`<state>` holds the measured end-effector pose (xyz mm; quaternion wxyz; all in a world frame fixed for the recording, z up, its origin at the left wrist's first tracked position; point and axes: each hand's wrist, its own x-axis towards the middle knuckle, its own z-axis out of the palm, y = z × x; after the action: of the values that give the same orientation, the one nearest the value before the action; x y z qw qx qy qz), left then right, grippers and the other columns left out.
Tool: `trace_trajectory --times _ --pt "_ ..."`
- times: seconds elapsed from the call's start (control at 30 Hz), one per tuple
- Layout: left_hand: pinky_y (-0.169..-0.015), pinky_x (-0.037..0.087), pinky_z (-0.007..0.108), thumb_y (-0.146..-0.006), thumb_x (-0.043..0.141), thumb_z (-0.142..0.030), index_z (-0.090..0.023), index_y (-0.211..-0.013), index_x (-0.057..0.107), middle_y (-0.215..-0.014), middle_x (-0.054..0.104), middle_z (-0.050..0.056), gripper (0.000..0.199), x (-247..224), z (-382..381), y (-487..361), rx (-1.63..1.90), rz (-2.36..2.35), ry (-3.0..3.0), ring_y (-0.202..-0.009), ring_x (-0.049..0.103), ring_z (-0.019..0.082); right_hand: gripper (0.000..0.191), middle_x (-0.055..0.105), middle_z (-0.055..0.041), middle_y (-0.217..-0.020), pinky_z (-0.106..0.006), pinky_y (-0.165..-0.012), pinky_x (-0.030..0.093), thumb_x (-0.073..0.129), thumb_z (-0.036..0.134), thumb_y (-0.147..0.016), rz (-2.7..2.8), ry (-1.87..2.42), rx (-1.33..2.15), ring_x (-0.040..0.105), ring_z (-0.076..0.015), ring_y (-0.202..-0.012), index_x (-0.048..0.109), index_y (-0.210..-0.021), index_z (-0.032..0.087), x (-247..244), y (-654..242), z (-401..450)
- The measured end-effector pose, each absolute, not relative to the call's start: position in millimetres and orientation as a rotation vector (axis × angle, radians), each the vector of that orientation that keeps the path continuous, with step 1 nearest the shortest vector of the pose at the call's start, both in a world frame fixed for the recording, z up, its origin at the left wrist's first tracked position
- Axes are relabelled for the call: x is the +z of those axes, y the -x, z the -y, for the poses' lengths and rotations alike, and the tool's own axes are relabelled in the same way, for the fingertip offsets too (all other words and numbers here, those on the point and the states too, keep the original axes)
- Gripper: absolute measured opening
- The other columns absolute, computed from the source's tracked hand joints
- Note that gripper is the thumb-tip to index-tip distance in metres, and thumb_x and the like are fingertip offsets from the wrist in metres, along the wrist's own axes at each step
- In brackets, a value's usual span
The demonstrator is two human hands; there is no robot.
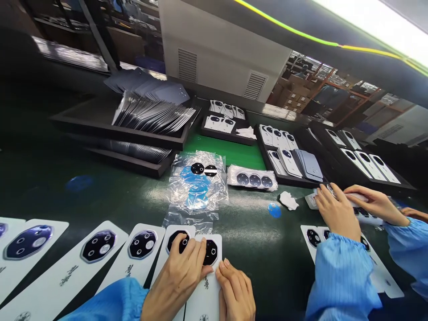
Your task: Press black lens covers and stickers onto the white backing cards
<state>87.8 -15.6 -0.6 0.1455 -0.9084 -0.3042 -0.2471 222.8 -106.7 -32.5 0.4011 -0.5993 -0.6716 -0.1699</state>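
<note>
The left hand (179, 272) is pressing flat, fingers spread, on a white phone back panel (204, 285) lying at the near edge of the dark desk (261, 249), covering its black camera ring (210, 252), while the right hand (236, 290), its grip loosely curled and holding nothing, is steadying the panel's right edge.

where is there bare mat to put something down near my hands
One bare patch of mat lies between your right hand and the co-worker's sleeve. Another lies between the plastic bags and the row of white panels, below the black trays. It is crowded under your left hand and along the trays at the back.
</note>
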Motion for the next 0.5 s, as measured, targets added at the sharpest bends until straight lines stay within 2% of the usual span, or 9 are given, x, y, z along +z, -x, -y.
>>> trace_trajectory --times 0.2,0.33,0.4,0.5 --pt "-0.084 0.037 0.043 -0.098 0.033 -0.011 -0.001 -0.108 0.061 -0.077 0.062 0.007 0.031 2 18 -79 -0.782 0.828 2.545 -0.079 0.054 0.019 0.026 0.072 -0.0074 -0.086 -0.029 -0.073 0.049 0.039 0.008 -0.097 1.741 1.507 -0.524 0.069 -0.0188 -0.088 0.064 -0.094 0.012 -26 -224 104" --pt "-0.080 0.037 0.039 -0.097 0.035 -0.007 -0.005 -0.098 0.063 -0.073 0.063 0.005 0.028 -1 22 -81 -1.055 0.805 2.519 -0.079 0.054 0.018 0.038 0.068 -0.0026 -0.074 -0.026 -0.058 0.047 0.029 0.010 -0.097 2.053 1.521 -0.426 0.065 -0.0144 -0.066 0.062 -0.081 0.018 11 -239 88" --pt "-0.080 0.037 0.038 -0.097 0.035 -0.006 -0.007 -0.091 0.063 -0.071 0.062 0.005 0.029 -4 22 -82 -1.166 0.778 2.506 -0.080 0.054 0.018 0.037 0.064 -0.0001 -0.067 -0.025 -0.050 0.045 0.029 0.017 -0.099 2.165 1.546 -0.341 0.059 -0.0135 -0.057 0.063 -0.086 0.021 33 -248 68" --pt "-0.081 0.037 0.038 -0.096 0.030 -0.003 -0.008 -0.089 0.062 -0.071 0.061 0.005 0.033 -8 20 -79 -1.153 0.708 2.552 -0.080 0.054 0.018 0.022 0.066 -0.0006 -0.082 -0.025 -0.059 0.051 0.044 0.031 -0.099 2.028 1.607 -0.343 0.061 -0.0129 -0.067 0.063 -0.099 0.021 54 -256 29"
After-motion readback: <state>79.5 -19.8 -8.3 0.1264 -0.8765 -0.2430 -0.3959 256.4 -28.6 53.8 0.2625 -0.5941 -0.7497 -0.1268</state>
